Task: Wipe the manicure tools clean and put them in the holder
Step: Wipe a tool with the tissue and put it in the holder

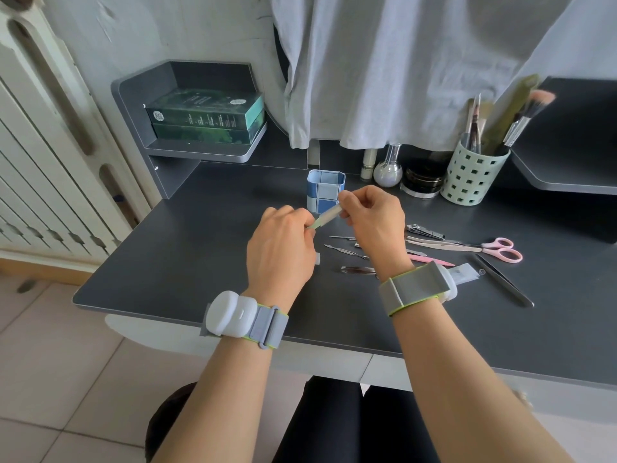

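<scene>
My left hand (280,248) and my right hand (374,222) hold a pale green nail file (325,217) between them above the desk, each pinching one end. Just behind the hands stands the blue checked holder (322,187); I see no tools sticking out of it. To the right on the desk lie a nail clipper (425,232), several thin metal pushers (345,251), a long beige file (444,246), a pink tool (430,260), pink scissors (502,250), tweezers (357,270) and a black file (504,280). A small white packet (465,274) lies beside my right wrist.
A green perforated cup (472,175) with brushes stands at the back right, next to a black jar (422,182) and a round bottle (387,170). Green boxes (203,116) sit on a corner shelf. A grey cloth (400,68) hangs above the desk (200,248).
</scene>
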The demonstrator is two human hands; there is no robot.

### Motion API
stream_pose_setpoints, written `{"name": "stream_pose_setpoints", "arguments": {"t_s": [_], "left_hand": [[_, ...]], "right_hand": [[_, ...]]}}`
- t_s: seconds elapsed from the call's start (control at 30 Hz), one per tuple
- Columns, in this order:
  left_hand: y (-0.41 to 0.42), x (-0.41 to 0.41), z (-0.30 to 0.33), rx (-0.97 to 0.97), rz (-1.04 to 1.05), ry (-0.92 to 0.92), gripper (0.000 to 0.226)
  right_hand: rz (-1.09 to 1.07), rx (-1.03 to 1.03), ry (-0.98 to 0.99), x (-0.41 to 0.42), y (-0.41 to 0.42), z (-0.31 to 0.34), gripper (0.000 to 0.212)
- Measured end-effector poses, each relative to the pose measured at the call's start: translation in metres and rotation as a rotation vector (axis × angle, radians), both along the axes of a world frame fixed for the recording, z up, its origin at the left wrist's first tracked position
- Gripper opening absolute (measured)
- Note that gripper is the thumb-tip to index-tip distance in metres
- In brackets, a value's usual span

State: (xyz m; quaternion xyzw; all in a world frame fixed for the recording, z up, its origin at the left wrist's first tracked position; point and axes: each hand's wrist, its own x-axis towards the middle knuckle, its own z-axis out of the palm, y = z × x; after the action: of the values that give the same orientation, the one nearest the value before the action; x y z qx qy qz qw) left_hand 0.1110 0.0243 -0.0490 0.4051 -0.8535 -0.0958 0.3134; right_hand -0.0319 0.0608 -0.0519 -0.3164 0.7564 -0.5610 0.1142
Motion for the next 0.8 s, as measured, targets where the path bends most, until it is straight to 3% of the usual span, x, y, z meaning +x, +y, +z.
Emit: {"name": "stream_pose_setpoints", "arguments": {"t_s": [0.47,0.8], "left_hand": [[-0.002,-0.005,0.002,0.018,0.011,-0.017,0.014],[-0.015,0.004,0.000,0.046,0.104,0.074,0.042]], "right_hand": [[-0.016,-0.017,-0.004,0.000,0.001,0.003,0.021],[-0.199,-0.144,-0.061,-0.025,0.007,0.003,0.022]]}}
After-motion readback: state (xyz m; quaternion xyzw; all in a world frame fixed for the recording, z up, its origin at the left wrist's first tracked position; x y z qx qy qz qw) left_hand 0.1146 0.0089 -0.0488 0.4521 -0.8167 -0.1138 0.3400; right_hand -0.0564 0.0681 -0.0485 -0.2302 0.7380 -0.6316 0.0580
